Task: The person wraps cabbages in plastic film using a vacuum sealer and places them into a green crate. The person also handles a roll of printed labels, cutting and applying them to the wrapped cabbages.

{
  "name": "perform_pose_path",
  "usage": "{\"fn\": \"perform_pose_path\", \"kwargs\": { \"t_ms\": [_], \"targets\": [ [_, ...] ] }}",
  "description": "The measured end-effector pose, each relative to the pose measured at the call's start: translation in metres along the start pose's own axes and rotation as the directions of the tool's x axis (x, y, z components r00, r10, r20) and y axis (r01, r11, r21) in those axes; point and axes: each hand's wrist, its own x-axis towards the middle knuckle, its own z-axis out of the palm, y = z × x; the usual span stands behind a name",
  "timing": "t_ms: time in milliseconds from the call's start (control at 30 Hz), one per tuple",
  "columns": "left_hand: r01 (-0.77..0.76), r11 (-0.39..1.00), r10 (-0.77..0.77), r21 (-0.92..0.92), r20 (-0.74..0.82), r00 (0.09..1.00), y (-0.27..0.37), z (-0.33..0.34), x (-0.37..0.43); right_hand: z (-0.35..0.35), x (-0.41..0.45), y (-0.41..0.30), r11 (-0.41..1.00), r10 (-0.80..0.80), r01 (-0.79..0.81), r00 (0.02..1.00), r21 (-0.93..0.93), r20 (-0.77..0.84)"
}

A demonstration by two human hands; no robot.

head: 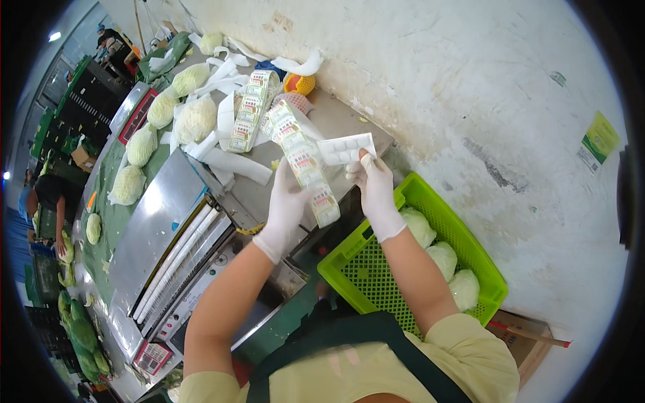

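Note:
My left hand [288, 206], in a white glove, holds a long strip of printed labels [305, 166] between thumb and fingers. The strip's near end hangs past the table edge. In my right hand [375, 184], also gloved, a small white sheet with rows of round white discs [346, 150] is pinched by one corner, beside the strip. A second folded band of labels [250, 111] lies on the table [347, 126] beyond my left hand. Below my right forearm, a lime-green plastic crate [456, 221] holds several wrapped round cabbages [443, 259].
A wrapping machine with film rolls [174, 267] stands left of my arms. Net-sleeved cabbages [141, 146] line the table near a red scale [138, 116]. White foam sheets [237, 163] lie about. A wall [453, 101] bounds the right. Another person [53, 201] bends at far left.

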Motion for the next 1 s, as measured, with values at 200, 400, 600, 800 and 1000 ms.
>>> {"fn": "perform_pose_path", "kwargs": {
  "t_ms": [200,400,600,800,1000],
  "targets": [
    [-0.089,0.995,0.079,-0.039,-0.207,0.975,-0.026,0.004,0.099,-0.021,0.086,-0.019,0.969,-0.001,-0.017,0.997,-0.248,-0.075],
    [0.035,0.928,0.057,0.372,-0.233,0.971,-0.033,0.017,0.125,-0.020,0.153,-0.050,0.671,0.088,0.022,0.990,-0.741,0.109],
    [-0.055,0.936,0.113,0.347,-0.149,0.982,-0.031,0.041,0.152,-0.006,0.193,-0.054,0.108,0.164,0.158,0.971,-0.981,0.174],
    [-0.033,0.900,0.111,0.434,-0.155,0.982,-0.048,0.064,0.179,-0.014,0.101,-0.101,0.566,-0.090,0.341,0.931,-0.750,0.355],
    [0.024,0.947,0.121,0.320,-0.427,0.896,-0.060,0.048,0.195,0.018,-0.091,-0.144,0.786,-0.101,0.595,0.390,-0.167,0.915]
  ]
}}
